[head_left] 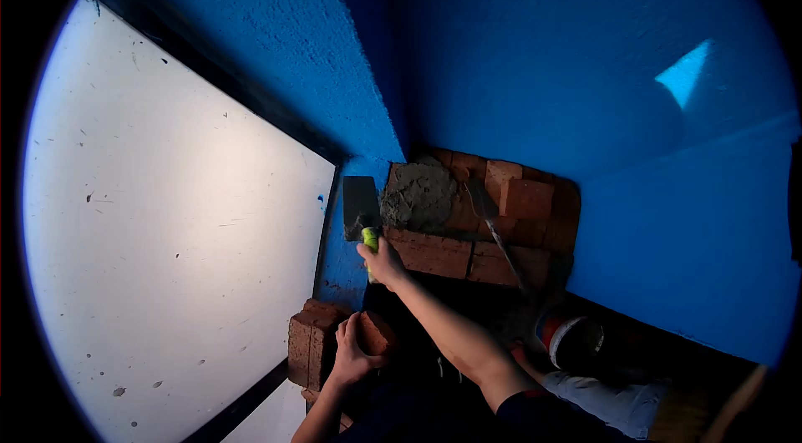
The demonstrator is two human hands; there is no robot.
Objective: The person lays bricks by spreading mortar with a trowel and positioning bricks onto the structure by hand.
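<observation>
My right hand (382,263) grips the yellow-green handle of a trowel (360,197), its rectangular grey blade beside the corner of the blue wall. Just right of the blade, a heap of wet grey mortar (420,192) lies on the brickwork. Lower down, the fingers of my left hand (356,353) are wrapped round a red brick (377,333). That brick is next to a stack of bricks (312,340). A second trowel (482,199) with a pointed blade rests on the laid bricks (426,253), its long handle slanting toward me.
Loose bricks (526,198) sit at the back right of the brickwork. A bucket (576,339) stands at the lower right, near pale denim cloth (614,399). Blue walls (501,50) enclose the far side and right; a bright white panel (175,217) borders the left.
</observation>
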